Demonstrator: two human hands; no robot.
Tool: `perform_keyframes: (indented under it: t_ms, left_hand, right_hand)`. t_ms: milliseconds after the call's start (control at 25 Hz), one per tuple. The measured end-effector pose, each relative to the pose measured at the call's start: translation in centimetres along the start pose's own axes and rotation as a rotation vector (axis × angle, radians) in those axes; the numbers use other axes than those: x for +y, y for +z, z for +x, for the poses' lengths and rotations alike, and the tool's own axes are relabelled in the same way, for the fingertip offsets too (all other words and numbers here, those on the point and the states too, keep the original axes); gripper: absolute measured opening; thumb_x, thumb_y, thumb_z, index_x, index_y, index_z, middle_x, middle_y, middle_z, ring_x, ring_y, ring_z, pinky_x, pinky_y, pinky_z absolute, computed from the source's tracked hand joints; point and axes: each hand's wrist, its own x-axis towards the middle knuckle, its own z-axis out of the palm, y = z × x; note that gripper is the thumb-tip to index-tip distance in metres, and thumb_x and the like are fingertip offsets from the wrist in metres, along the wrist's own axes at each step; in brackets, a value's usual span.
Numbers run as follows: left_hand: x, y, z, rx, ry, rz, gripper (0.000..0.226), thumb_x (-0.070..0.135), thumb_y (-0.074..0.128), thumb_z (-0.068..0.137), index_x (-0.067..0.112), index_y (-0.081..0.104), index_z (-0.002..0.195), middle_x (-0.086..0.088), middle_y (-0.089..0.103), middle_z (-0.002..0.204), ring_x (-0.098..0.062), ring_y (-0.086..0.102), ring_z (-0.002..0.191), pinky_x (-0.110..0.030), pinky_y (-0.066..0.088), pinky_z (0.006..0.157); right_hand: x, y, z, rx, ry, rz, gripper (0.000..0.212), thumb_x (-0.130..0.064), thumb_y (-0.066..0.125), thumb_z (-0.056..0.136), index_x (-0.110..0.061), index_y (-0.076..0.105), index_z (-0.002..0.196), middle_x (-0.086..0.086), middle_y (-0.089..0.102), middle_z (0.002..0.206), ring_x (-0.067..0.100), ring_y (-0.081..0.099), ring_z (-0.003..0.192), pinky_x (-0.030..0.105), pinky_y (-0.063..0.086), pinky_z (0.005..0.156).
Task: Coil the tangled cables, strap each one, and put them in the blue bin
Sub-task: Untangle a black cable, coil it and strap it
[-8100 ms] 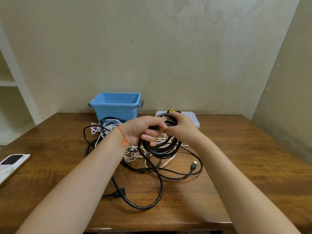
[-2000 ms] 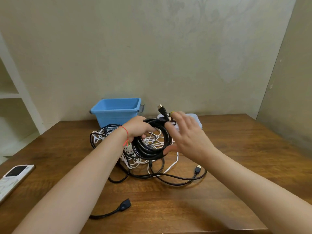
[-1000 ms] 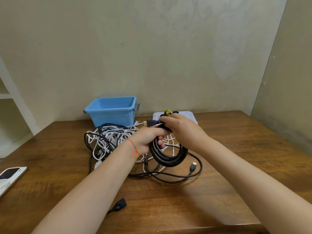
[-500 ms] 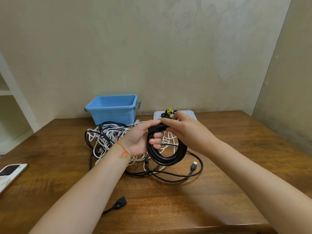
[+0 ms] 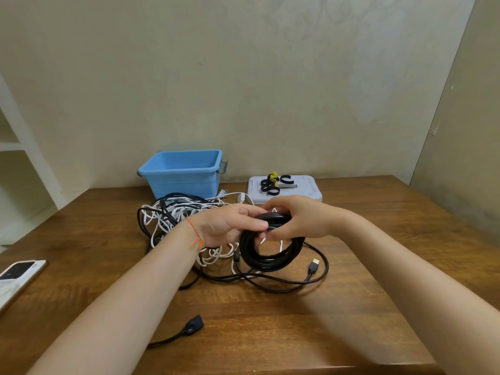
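- The black coil is held up over the wooden table, in front of the blue bin and a little to its right.
- The left hand grips the top of the coil from the left side; its fingers are curled around the strands.
- The right hand grips the same top part from the right side, with the fingers bent over the strands. The two hands touch each other there.
- The lower part of the coil hangs free below both hands.
- The pile of white and black cables lies on the table just in front of the bin, behind the left wrist.
- A loose black cable with a flat plug lies on the table under the coil, on its right side.
- Another black cable end lies on the table far in front of the bin, near the table's front edge.
- The white lid lies to the right of the bin, and some black straps and a yellow one rest on it.
- A phone lies far to the left of the bin, at the table's left edge.
- The bin stands against the wall, and I see nothing inside it from this angle.
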Motion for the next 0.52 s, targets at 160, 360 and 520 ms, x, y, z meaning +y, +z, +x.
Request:
perform_keyframes:
  t_ms: [160, 360, 520]
  left_hand:
    - [2.4, -0.1, 0.6, 0.023, -0.181, 0.488, 0.032, 0.014, 0.075, 0.079, 0.002, 0.065, 0.108, -0.014, 0.067, 0.093, -0.02, 0.065, 0.089, -0.034, 0.05, 0.088]
    - [4.3, 1.0, 4.2, 0.457, -0.096, 1.064, 0.02, 0.024, 0.074, 0.081, 0.028, 0.058, 0.07, 0.004, 0.06, 0.071, -0.014, 0.058, 0.07, -0.025, 0.04, 0.058]
    - [3.5, 0.6, 7.2, 0.767, 0.042, 1.471, 0.012, 0.031, 0.063, 0.086, 0.023, 0.054, 0.082, -0.003, 0.066, 0.087, -0.028, 0.063, 0.087, -0.031, 0.035, 0.06]
  right_hand:
    - [0.9, 0.4, 0.8, -0.069, 0.016, 0.137, 0.038, -0.029, 0.075, 0.084, -0.024, 0.06, 0.119, 0.003, 0.069, 0.095, 0.013, 0.067, 0.073, 0.028, 0.056, 0.073]
    - [2.9, -1.7, 2.1, 0.015, 0.049, 0.472, 0.031, -0.005, 0.065, 0.086, -0.015, 0.063, 0.115, 0.005, 0.064, 0.073, 0.016, 0.058, 0.061, 0.031, 0.052, 0.064]
    - [3.8, -2.8, 4.4, 0.013, 0.155, 0.655, 0.015, 0.004, 0.052, 0.089, -0.002, 0.056, 0.102, 0.002, 0.051, 0.056, 0.016, 0.048, 0.053, 0.03, 0.046, 0.058]
